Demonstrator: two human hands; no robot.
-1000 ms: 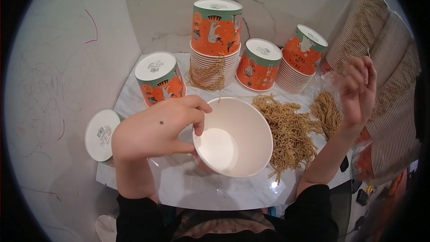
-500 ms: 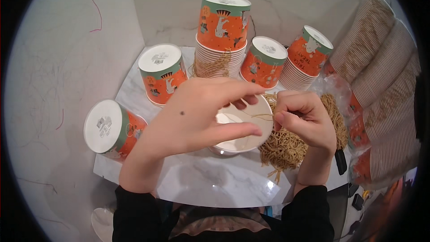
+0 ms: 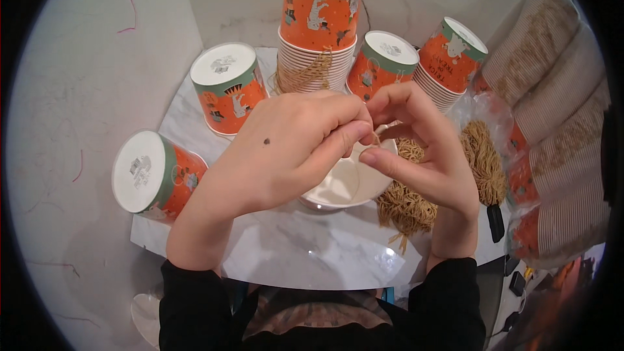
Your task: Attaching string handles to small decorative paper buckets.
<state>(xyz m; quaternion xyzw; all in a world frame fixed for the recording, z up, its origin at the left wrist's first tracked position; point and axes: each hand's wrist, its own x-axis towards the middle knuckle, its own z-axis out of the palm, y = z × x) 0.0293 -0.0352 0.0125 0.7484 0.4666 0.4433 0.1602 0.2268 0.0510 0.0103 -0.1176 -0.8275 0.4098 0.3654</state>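
Over a white paper cup (image 3: 338,185), its mouth facing up, my two hands meet. My left hand (image 3: 286,143) is closed, thumb and index finger pinched on a thin tan string (image 3: 376,139), of which only a short bit shows. Against its fingertips is my right hand (image 3: 429,143), its fingers curved and its thumb held apart from them. Inside the cup only bare white wall and bottom show; the hands cover its far rim. Partly behind my right wrist lies a bundle of tan string (image 3: 406,205).
Upside-down orange and green paper cups stand around: a tall stack (image 3: 318,19), a left cup (image 3: 227,88), a right cup (image 3: 383,62) and another stack (image 3: 448,58). One cup (image 3: 156,172) leans far left. A second string bundle (image 3: 482,162) and bagged cup stacks (image 3: 565,149) are right.
My left hand has closed from a wide gap between thumb and fingers to a pinch on the string. My right hand has moved left to it, its pinch loosened and thumb parted.
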